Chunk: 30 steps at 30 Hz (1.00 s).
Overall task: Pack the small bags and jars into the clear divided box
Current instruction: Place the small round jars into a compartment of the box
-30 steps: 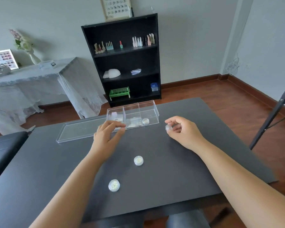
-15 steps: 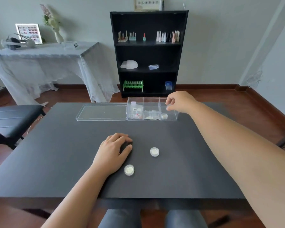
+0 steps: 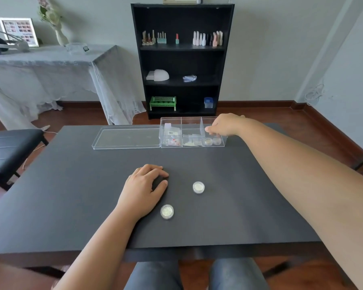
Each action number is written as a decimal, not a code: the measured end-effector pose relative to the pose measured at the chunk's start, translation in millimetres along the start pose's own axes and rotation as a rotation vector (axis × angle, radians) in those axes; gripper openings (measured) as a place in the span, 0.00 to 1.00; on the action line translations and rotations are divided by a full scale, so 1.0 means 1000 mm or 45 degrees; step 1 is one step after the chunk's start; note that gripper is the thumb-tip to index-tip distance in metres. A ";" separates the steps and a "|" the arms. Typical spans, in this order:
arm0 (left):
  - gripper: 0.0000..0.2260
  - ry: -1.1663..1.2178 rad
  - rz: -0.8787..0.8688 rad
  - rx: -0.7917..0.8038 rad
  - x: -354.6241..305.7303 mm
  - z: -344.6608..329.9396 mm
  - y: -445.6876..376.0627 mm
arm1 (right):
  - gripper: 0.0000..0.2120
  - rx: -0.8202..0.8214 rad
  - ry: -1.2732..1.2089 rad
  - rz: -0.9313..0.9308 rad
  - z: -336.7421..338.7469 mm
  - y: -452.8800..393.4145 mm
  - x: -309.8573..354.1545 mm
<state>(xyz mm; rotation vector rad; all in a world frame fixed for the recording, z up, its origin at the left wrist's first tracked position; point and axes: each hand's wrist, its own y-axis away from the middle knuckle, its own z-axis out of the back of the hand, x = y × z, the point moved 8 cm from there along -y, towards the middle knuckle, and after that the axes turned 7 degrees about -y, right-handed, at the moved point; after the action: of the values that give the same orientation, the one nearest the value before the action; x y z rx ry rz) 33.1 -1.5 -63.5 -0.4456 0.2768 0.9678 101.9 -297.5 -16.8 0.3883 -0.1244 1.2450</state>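
From the head view, the right hand (image 3: 225, 124) has come forward over the right-end compartment of the clear divided box (image 3: 192, 132), where two jars (image 3: 212, 141) now sit beneath its fingertips; half a second ago only one showed there, so a jar seems just dropped in. Whether the fingers have loosened or are pinching something, I cannot tell. Leftward, the middle compartment holds small bags (image 3: 192, 141), the far one more packets. The left hand (image 3: 144, 189) rests on the table, loosely curled and empty, with two jars just right of it: one (image 3: 198, 187) ahead, one (image 3: 167, 211) nearer.
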 end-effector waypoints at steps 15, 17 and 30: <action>0.06 0.194 -0.061 -0.047 -0.005 0.008 0.009 | 0.07 -0.119 -0.609 0.450 -0.023 0.115 0.023; 0.06 0.240 -0.047 -0.049 -0.004 0.009 0.013 | 0.09 0.009 -0.635 0.504 -0.053 0.133 0.030; 0.13 0.215 -0.210 0.143 -0.022 0.007 0.062 | 0.10 -0.271 -0.786 0.505 -0.089 0.149 -0.005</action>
<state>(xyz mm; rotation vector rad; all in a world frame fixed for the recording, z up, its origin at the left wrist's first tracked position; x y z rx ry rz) -30.4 16.0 -63.6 -0.4407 0.4380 0.7507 -50.0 -230.6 -68.2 0.5694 -0.8894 1.4464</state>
